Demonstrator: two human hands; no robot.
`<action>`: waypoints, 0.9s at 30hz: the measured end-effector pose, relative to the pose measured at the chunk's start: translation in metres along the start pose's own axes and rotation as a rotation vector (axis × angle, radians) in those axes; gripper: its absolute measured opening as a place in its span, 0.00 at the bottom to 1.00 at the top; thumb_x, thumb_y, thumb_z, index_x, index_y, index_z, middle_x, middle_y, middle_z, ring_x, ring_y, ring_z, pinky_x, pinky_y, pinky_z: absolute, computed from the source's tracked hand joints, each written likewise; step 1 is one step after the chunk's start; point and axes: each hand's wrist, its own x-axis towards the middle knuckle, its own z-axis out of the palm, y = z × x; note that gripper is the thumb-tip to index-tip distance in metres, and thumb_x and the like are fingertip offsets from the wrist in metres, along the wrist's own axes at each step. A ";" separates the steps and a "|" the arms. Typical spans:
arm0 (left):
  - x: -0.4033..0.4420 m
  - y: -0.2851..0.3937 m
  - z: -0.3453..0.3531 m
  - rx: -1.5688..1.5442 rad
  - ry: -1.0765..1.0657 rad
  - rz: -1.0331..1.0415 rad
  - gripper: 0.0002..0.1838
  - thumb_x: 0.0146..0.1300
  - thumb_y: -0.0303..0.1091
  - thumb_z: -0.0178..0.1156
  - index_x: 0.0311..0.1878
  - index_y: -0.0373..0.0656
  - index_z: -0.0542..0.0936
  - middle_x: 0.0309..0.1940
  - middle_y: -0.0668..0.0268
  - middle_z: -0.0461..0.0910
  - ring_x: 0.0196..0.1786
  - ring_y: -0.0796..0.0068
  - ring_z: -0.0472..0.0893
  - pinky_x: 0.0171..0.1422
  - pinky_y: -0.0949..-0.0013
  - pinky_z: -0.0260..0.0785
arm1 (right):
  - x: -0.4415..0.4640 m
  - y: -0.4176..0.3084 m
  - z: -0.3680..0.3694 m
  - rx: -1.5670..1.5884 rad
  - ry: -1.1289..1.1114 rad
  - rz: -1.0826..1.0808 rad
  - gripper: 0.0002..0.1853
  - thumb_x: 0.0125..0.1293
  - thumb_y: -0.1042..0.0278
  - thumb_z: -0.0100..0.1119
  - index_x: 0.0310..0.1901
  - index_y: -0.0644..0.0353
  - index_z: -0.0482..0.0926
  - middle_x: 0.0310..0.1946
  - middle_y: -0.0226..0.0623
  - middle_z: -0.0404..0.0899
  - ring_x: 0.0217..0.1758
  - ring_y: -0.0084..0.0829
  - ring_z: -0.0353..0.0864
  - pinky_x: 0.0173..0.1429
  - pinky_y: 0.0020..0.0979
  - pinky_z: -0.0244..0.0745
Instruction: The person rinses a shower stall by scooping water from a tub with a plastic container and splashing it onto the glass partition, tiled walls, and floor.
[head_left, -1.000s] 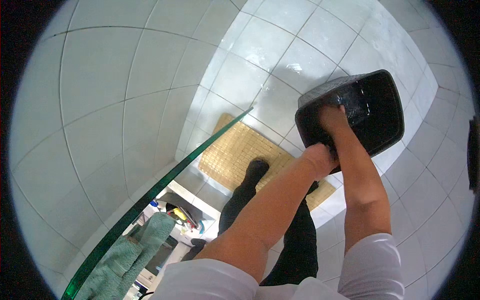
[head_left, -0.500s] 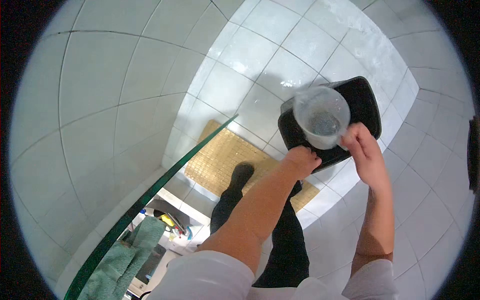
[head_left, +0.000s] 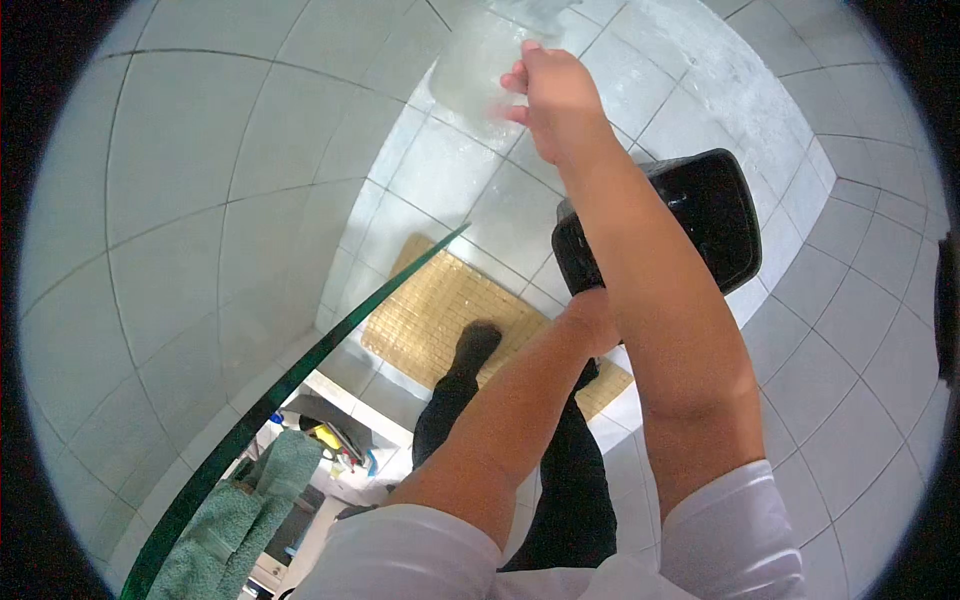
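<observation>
My right hand (head_left: 560, 95) is stretched toward the top of the view, its fingers closed on a clear plastic container (head_left: 480, 75), which is blurred and tilted, with water spilling beyond it. My left hand (head_left: 594, 318) is at the near edge of a black bin (head_left: 735, 225), partly behind my right forearm. Its fingers are hidden. The bin is tipped with its opening toward me, and its inside looks wet.
A glass panel edge (head_left: 330, 335) slants from lower left to centre. A bamboo-like mat (head_left: 420, 330) lies on the floor by my feet. A green towel (head_left: 235, 510) hangs at lower left, near a shelf with small items. Tiled walls (head_left: 170, 150) surround the wet floor.
My right hand has come out of the bin with the clear container and swung it up and to the left. Water is leaving the container. My left hand has stayed at the bin's edge.
</observation>
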 end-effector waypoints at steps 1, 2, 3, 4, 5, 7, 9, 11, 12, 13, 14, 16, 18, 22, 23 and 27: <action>0.003 -0.007 0.017 0.028 0.042 0.033 0.10 0.50 0.32 0.46 0.33 0.42 0.75 0.31 0.60 0.75 0.38 0.65 0.74 0.40 0.65 0.67 | -0.001 0.005 -0.007 -0.152 -0.007 -0.212 0.13 0.59 0.60 0.43 0.33 0.63 0.66 0.25 0.30 0.67 0.28 0.23 0.67 0.32 0.28 0.66; 0.005 -0.008 0.023 0.057 0.085 0.067 0.10 0.50 0.32 0.46 0.32 0.42 0.76 0.31 0.60 0.75 0.38 0.65 0.74 0.40 0.65 0.67 | -0.006 0.004 -0.013 -0.304 -0.013 -0.426 0.13 0.58 0.59 0.43 0.33 0.63 0.67 0.25 0.31 0.68 0.28 0.23 0.67 0.31 0.26 0.65; 0.007 -0.009 0.029 0.088 0.128 0.103 0.10 0.50 0.32 0.46 0.32 0.41 0.76 0.31 0.60 0.75 0.38 0.65 0.74 0.40 0.65 0.67 | -0.013 0.004 -0.019 -0.307 -0.010 -0.427 0.13 0.58 0.59 0.43 0.33 0.63 0.67 0.25 0.31 0.68 0.28 0.23 0.67 0.31 0.26 0.65; 0.008 -0.010 0.034 0.090 0.128 0.106 0.10 0.50 0.32 0.46 0.32 0.41 0.76 0.31 0.60 0.75 0.38 0.65 0.74 0.40 0.65 0.67 | -0.022 0.005 -0.026 -0.482 0.056 -0.570 0.12 0.58 0.60 0.44 0.32 0.63 0.67 0.24 0.31 0.68 0.27 0.22 0.67 0.31 0.25 0.64; 0.006 -0.008 0.030 0.122 0.147 0.141 0.10 0.50 0.32 0.46 0.33 0.41 0.75 0.32 0.60 0.75 0.38 0.65 0.74 0.40 0.65 0.66 | -0.034 0.004 -0.033 -0.658 0.125 -0.709 0.12 0.58 0.62 0.45 0.31 0.63 0.67 0.23 0.32 0.68 0.27 0.22 0.66 0.31 0.23 0.63; 0.004 -0.005 0.021 0.159 0.166 0.186 0.11 0.50 0.31 0.46 0.33 0.41 0.75 0.33 0.60 0.75 0.38 0.65 0.74 0.41 0.65 0.66 | -0.060 0.007 -0.054 -0.686 0.147 -0.785 0.09 0.58 0.65 0.45 0.29 0.63 0.67 0.20 0.32 0.68 0.26 0.20 0.66 0.32 0.21 0.62; 0.003 0.000 0.010 0.184 0.163 0.184 0.11 0.49 0.31 0.45 0.36 0.42 0.74 0.35 0.60 0.74 0.38 0.64 0.74 0.41 0.64 0.65 | -0.095 0.011 -0.079 -0.695 0.154 -0.785 0.07 0.59 0.68 0.44 0.30 0.63 0.66 0.22 0.31 0.67 0.28 0.20 0.67 0.34 0.20 0.62; -0.010 0.025 -0.040 0.221 -0.038 0.145 0.12 0.50 0.31 0.45 0.38 0.42 0.73 0.36 0.61 0.74 0.38 0.65 0.74 0.42 0.64 0.65 | -0.125 0.022 -0.109 -0.667 0.075 -0.720 0.06 0.60 0.68 0.43 0.31 0.62 0.64 0.25 0.32 0.66 0.29 0.21 0.67 0.36 0.21 0.64; -0.010 0.034 -0.056 0.264 -0.229 0.093 0.12 0.50 0.31 0.45 0.39 0.43 0.72 0.37 0.61 0.74 0.39 0.65 0.74 0.42 0.63 0.65 | -0.138 0.029 -0.120 -0.672 0.090 -0.721 0.06 0.60 0.68 0.43 0.31 0.62 0.64 0.25 0.32 0.66 0.29 0.21 0.67 0.36 0.21 0.64; 0.019 -0.030 0.062 0.091 0.162 0.271 0.13 0.51 0.32 0.44 0.40 0.42 0.71 0.35 0.60 0.74 0.40 0.64 0.73 0.42 0.63 0.65 | -0.151 0.037 -0.131 -0.508 0.039 -0.624 0.06 0.61 0.68 0.42 0.31 0.61 0.63 0.26 0.31 0.65 0.30 0.21 0.67 0.38 0.23 0.65; 0.016 -0.015 0.044 0.091 0.159 0.285 0.13 0.51 0.32 0.44 0.40 0.42 0.71 0.35 0.60 0.74 0.40 0.64 0.73 0.42 0.63 0.65 | -0.157 0.039 -0.139 -0.343 -0.013 -0.529 0.06 0.61 0.68 0.41 0.31 0.60 0.62 0.26 0.31 0.64 0.30 0.21 0.67 0.39 0.26 0.66; -0.002 0.026 -0.020 -0.295 0.187 -0.115 0.12 0.51 0.34 0.44 0.38 0.43 0.71 0.34 0.60 0.73 0.41 0.64 0.73 0.43 0.63 0.65 | -0.162 0.035 -0.148 -0.144 0.021 -0.364 0.07 0.61 0.67 0.40 0.30 0.60 0.62 0.25 0.30 0.63 0.30 0.21 0.67 0.39 0.29 0.68; -0.002 0.025 -0.023 -0.002 0.236 0.082 0.12 0.50 0.34 0.45 0.37 0.44 0.71 0.33 0.61 0.73 0.41 0.65 0.73 0.42 0.65 0.65 | -0.166 0.025 -0.155 0.061 0.049 -0.202 0.08 0.62 0.65 0.39 0.29 0.60 0.61 0.25 0.29 0.62 0.29 0.22 0.66 0.39 0.32 0.70; -0.003 0.033 -0.037 0.427 -0.315 0.152 0.11 0.49 0.33 0.44 0.37 0.45 0.71 0.34 0.62 0.72 0.40 0.67 0.73 0.42 0.66 0.66 | -0.133 -0.010 -0.174 0.275 0.092 -0.296 0.12 0.62 0.60 0.38 0.27 0.59 0.62 0.22 0.32 0.65 0.26 0.24 0.70 0.32 0.38 0.75; -0.004 0.031 -0.036 0.425 -0.294 0.166 0.11 0.49 0.34 0.44 0.36 0.45 0.70 0.34 0.62 0.72 0.39 0.66 0.73 0.41 0.65 0.67 | -0.123 -0.021 -0.179 0.305 0.113 -0.325 0.12 0.62 0.61 0.37 0.26 0.60 0.62 0.22 0.32 0.65 0.26 0.25 0.70 0.33 0.40 0.75; -0.004 0.033 -0.035 0.430 -0.277 0.185 0.11 0.50 0.34 0.43 0.36 0.44 0.69 0.34 0.61 0.72 0.39 0.64 0.73 0.39 0.62 0.68 | -0.083 -0.071 -0.213 0.494 0.108 -0.396 0.12 0.61 0.64 0.40 0.25 0.62 0.64 0.23 0.35 0.66 0.26 0.27 0.71 0.41 0.44 0.72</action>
